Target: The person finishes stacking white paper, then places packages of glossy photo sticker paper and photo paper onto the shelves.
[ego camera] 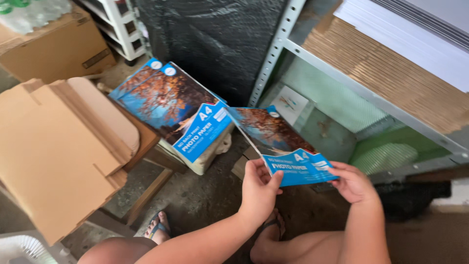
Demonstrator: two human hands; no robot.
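The concrete floor point(205, 195) carries a photo-paper stack point(183, 117) and flattened cardboard boxes point(53, 151).

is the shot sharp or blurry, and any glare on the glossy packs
Head view: soft daylight with no hard shadows; the pack held by the left hand and right hand is fairly sharp; the stack of packs shows a faint sheen, no strong glare; the shelf edges bend slightly from the wide lens.

I see a grey concrete floor point(205, 195), a grey metal shelf rack point(351, 88) loaded with corrugated cardboard sheets point(391, 73), black bubble wrap point(215, 39) behind, flattened cardboard boxes point(53, 151) left. Daylight.
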